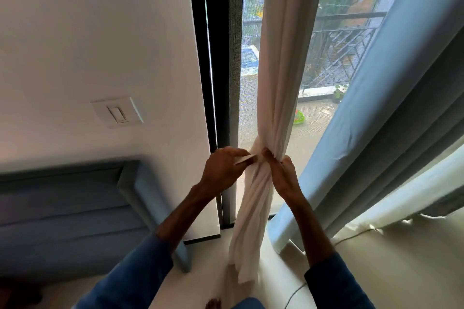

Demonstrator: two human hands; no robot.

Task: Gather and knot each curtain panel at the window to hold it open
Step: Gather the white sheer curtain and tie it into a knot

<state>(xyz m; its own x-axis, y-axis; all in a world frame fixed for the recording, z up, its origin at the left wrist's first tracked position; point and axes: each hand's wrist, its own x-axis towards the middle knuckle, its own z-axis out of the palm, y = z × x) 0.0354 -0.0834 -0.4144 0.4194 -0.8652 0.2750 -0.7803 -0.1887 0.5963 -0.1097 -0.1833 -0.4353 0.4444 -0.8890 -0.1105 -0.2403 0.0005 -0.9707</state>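
A white sheer curtain panel (283, 63) hangs bunched into a narrow rope in front of the window. At waist height it is cinched into a twist or knot (270, 148). My left hand (222, 170) pinches a flat end of the white fabric just left of the cinch. My right hand (282, 178) grips the bundle from the right, fingers curled round it at the cinch. The loose tail (247, 238) drops below my hands to the floor. A blue-grey curtain panel (391, 118) hangs loose to the right.
A dark window frame (213, 83) stands left of the panel, with a white wall and light switch (117, 114) beyond it. A blue padded headboard (75, 208) is at lower left. A cream surface with a cable (376, 258) lies at lower right. A balcony railing shows outside.
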